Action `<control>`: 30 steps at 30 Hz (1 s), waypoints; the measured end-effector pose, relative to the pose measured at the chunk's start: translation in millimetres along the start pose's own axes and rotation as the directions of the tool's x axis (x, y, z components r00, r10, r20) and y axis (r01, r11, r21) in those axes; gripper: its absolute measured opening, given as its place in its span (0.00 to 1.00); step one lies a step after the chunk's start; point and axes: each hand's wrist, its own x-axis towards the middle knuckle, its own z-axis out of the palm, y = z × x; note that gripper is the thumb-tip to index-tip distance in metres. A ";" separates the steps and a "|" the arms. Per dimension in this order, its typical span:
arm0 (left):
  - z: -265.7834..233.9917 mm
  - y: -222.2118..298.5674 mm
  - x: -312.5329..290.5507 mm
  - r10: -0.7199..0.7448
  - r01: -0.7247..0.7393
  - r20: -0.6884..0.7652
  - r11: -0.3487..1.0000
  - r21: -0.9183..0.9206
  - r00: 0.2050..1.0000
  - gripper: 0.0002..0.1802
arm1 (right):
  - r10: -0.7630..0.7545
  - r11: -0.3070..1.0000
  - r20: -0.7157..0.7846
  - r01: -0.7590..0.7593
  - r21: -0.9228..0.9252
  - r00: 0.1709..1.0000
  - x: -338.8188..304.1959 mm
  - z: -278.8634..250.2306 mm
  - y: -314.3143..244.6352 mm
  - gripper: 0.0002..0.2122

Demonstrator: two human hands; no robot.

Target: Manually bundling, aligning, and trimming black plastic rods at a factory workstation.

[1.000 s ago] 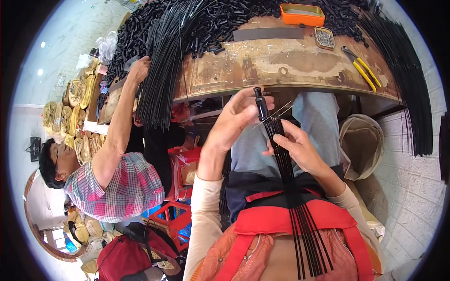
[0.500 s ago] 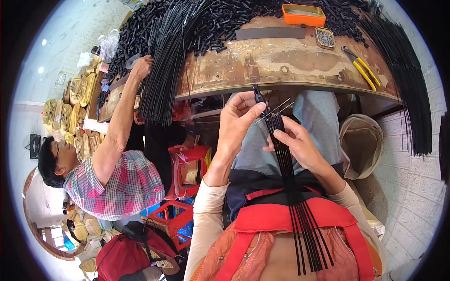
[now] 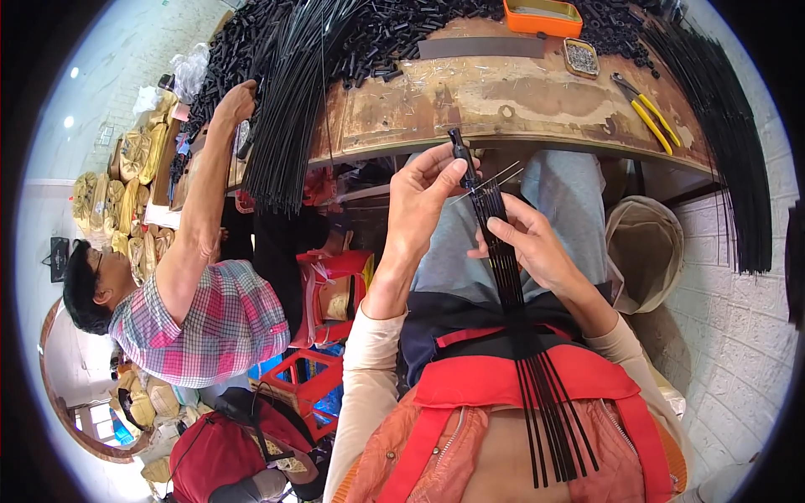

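Observation:
Between its thumb and fingers, my left hand (image 3: 419,199) pinches a black tube-shaped plastic fitting (image 3: 459,147), held upright just in front of the table's edge. Below it hangs a bundle of thin black rods (image 3: 506,281), gathered close at the top and fanning apart over my lap and red apron straps. My right hand (image 3: 534,245) is closed around the upper part of this bundle. A few thin pale wires (image 3: 501,173) stick out sideways between the two hands. How the rods join the fitting is hidden by my fingers.
The wooden table (image 3: 537,105) carries heaped black plastic parts (image 3: 377,63), an orange box (image 3: 542,17), a small tray of metal bits (image 3: 580,57) and yellow-handled pliers (image 3: 647,113). Long black rods overhang it left (image 3: 289,109) and right (image 3: 725,159). A co-worker (image 3: 201,318) reaches over at left; a fabric bin (image 3: 646,251) stands right.
The co-worker's hand has moved up and left, away from the left rod bundle toward the heaped parts. My hands keep the same grips; the whole view has shifted slightly.

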 end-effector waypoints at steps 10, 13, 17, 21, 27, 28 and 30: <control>1.4 -2.3 -3.7 -0.039 0.042 0.069 0.998 -0.043 0.997 0.17 | -0.005 1.000 -0.008 0.005 0.013 1.000 -3.2 -0.9 -3.2 0.14; 2.0 -4.3 -0.1 -0.022 0.028 0.049 0.992 -0.122 0.999 0.16 | 0.000 1.000 -0.014 0.000 -0.005 1.000 0.9 -2.5 -4.5 0.14; 1.1 -1.9 0.6 0.009 -0.004 0.054 0.995 -0.100 0.998 0.19 | 0.001 1.000 0.015 -0.001 0.024 1.000 6.6 -5.6 -6.3 0.14; -14.2 -2.2 -22.0 0.056 -0.039 0.131 0.991 -0.128 0.990 0.33 | -0.034 0.999 0.038 0.035 -0.033 0.999 -2.7 5.5 -12.6 0.15; 7.9 -13.7 -31.6 0.102 -0.102 -0.027 0.995 -0.006 0.994 0.37 | 0.018 1.000 -0.032 -0.019 -0.019 0.999 -4.8 -1.7 -2.9 0.14; 9.8 -12.1 -34.4 0.111 -0.111 -0.029 0.994 -0.008 0.993 0.36 | 0.008 1.000 -0.021 -0.009 -0.026 1.000 -8.4 0.8 -5.2 0.13; 8.9 -8.1 -32.7 0.133 -0.134 -0.029 0.991 -0.006 0.991 0.34 | -0.013 0.999 -0.002 0.013 -0.037 1.000 -5.4 3.5 -7.0 0.13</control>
